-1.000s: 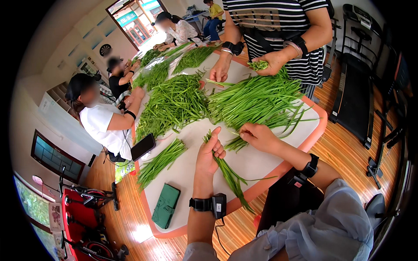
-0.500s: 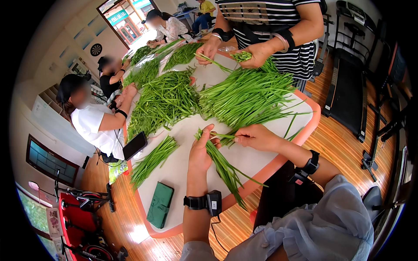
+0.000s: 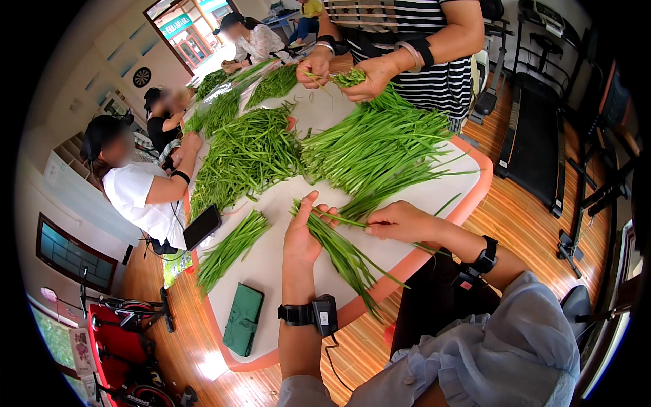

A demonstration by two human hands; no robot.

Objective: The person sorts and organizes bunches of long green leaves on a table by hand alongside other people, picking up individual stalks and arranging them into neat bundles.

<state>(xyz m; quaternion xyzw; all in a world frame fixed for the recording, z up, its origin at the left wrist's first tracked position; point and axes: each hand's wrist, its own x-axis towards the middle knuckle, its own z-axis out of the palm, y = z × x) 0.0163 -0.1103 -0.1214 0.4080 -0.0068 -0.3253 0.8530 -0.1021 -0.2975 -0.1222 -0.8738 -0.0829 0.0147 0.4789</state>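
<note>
My left hand (image 3: 302, 236) is closed round a loose bundle of green chives (image 3: 344, 256), long thin stalks that slant down to the right over the table's near edge. My right hand (image 3: 400, 222) pinches a few chive stalks (image 3: 351, 222) between thumb and fingertips, just to the right of the left hand. Their other ends reach to the left fingers; whether those also grip them is hard to tell. Beyond my hands lies a big pile of chives (image 3: 380, 146). A smaller neat bunch (image 3: 234, 247) rests to the left of my left hand.
The white table (image 3: 271, 271) has an orange rim. On it are a green phone case (image 3: 243, 319), a black phone (image 3: 202, 227) and another green heap (image 3: 247, 152). Across the table a co-worker's hands (image 3: 366, 78) hold stalks; other people sit along the left side. A treadmill (image 3: 532, 142) stands at right.
The whole view has shifted slightly left. My right hand has drawn a little away from my left, the pinched stalks stretched between them. The co-worker opposite has moved their hands closer together.
</note>
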